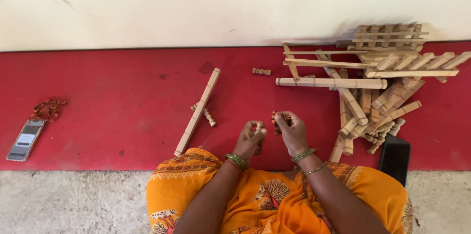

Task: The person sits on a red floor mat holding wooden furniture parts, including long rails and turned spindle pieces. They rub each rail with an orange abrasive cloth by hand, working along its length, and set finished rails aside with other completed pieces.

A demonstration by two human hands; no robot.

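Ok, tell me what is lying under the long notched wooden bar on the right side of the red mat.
The long notched bar rests across a heap of wooden pieces; one slat runs out diagonally from under it. Red mat shows beneath its left end. What the bar itself covers cannot be seen.

Beyond the right hand's (293,133) grip lies a heap of wooden slats (382,82), pale, unpainted and matt, with notched edges. Ahead of the left hand's (250,140) grip a long wooden bar (198,111) shows the same raw finish. They lie on a red mat (122,111), flat and dull. The wrists carry glossy green bangles (236,160) above printed orange cloth (265,199). Nearer the person, the floor (73,202) is rough grey concrete.
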